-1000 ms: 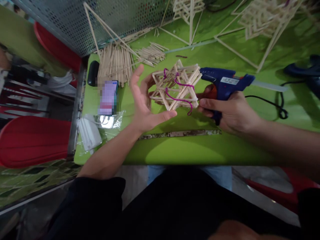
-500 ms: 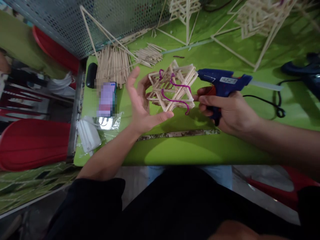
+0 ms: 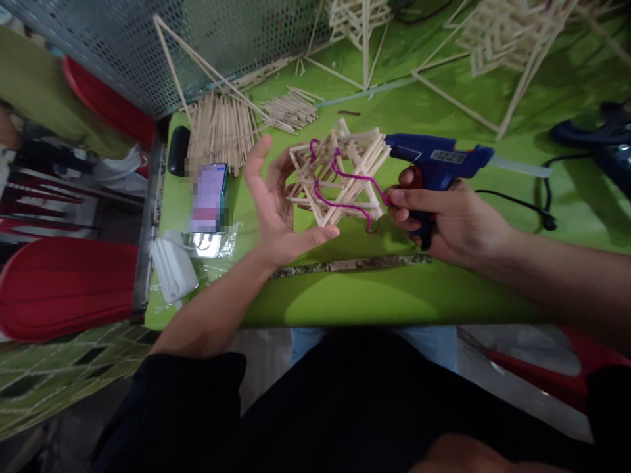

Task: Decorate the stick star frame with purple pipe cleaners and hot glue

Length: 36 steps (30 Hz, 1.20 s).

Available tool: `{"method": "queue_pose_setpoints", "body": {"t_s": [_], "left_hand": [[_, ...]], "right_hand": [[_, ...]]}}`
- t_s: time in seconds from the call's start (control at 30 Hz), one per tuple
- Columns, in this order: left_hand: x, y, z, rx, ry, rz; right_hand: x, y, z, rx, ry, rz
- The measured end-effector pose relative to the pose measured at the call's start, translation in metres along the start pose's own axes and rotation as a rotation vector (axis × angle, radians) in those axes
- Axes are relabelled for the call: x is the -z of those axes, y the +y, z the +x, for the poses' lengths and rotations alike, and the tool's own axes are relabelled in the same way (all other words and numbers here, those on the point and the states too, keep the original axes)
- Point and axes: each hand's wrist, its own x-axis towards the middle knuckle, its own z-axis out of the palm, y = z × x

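Note:
My left hand (image 3: 276,210) holds up a small frame of glued wooden sticks (image 3: 340,174), its thumb below and fingers behind at the left side. Purple cord (image 3: 352,176) is threaded over the frame, with one loose end hanging at the lower right. In my right hand (image 3: 444,213) is a blue hot glue gun (image 3: 434,157), its nozzle close to the frame's upper right; I cannot tell whether they touch. Thumb and forefinger of that hand also pinch an end of the purple cord. A clear glue stick (image 3: 522,167) sticks out of the gun's back.
Stick bundles (image 3: 224,131) and a phone (image 3: 210,197) lie at the left of the green table (image 3: 345,299). A white power bank (image 3: 173,268) is near the left edge. Larger stick structures (image 3: 513,39) stand at the back. A patterned strip (image 3: 352,263) lies in front.
My right thumb and forefinger now pinch the purple cord's end and draw it rightward, away from the frame. The frame and glue gun have hardly moved.

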Motion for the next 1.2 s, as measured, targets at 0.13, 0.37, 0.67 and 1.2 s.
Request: {"method": "queue_pose_setpoints", "body": {"t_s": [0.13, 0.37, 0.67, 1.2], "left_hand": [[0.004, -0.004, -0.002, -0.007, -0.083, 0.066], [0.007, 0.03, -0.003, 0.212, -0.134, 0.19], [0.016, 0.0, -0.008, 0.073, -0.208, 0.022], [0.018, -0.001, -0.005, 0.22, -0.104, 0.095]], "right_hand": [[-0.004, -0.015, -0.003, 0.009, 0.063, -0.026], [0.0, -0.05, 0.003, 0.152, 0.171, 0.128], [0.017, -0.055, 0.025, 0.2, 0.181, 0.222], [0.023, -0.018, 0.043, 0.143, 0.186, -0.204]]}}
